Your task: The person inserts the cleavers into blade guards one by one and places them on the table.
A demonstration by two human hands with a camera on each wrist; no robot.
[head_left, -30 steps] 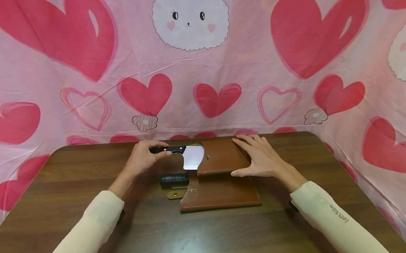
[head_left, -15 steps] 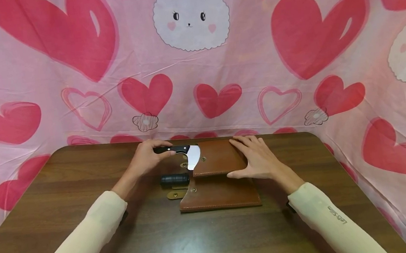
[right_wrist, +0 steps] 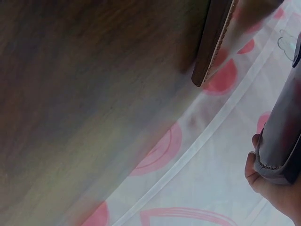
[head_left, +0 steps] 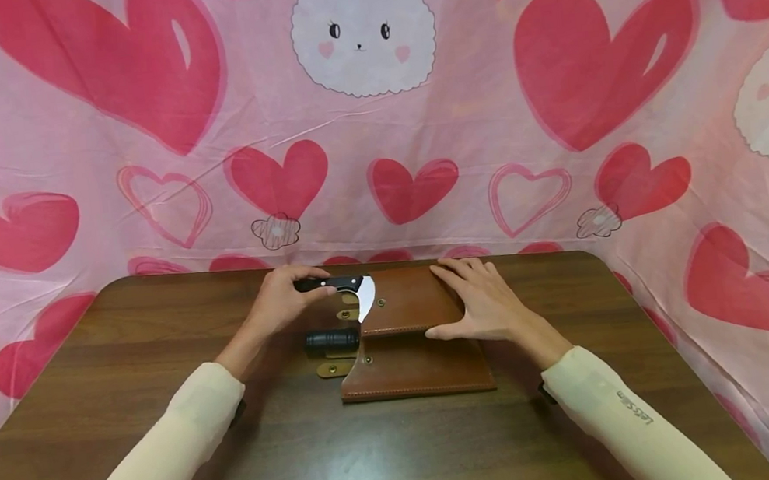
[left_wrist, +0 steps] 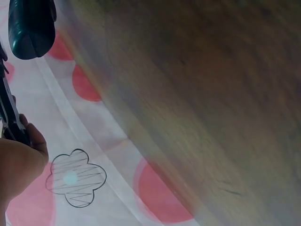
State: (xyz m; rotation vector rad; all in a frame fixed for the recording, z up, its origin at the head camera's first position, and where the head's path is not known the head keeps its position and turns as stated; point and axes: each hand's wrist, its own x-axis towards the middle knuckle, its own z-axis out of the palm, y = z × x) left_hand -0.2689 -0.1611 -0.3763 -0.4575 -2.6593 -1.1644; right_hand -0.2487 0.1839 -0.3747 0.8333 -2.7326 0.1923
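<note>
In the head view my left hand pinches the black riveted handle of a cleaver. Most of its blade is hidden inside a brown leather sheath; a curved silver strip still shows at the sheath's mouth. My right hand grips this sheath by its right end, thumb at the near edge and fingers at the far one. Below it lies a second brown sheath, with a black ribbed handle sticking out to the left. The left wrist view also catches the cleaver handle.
Tan snap straps lie left of both sheaths, one beside the lower sheath, a strap, and another strap by the upper one. The wooden table ends at a pink heart-patterned cloth behind.
The upper sheath and my right hand have shifted left, while my left hand has edged right with the cleaver. Less of the blade shows now, and the upper sheath's strap has come into view.
</note>
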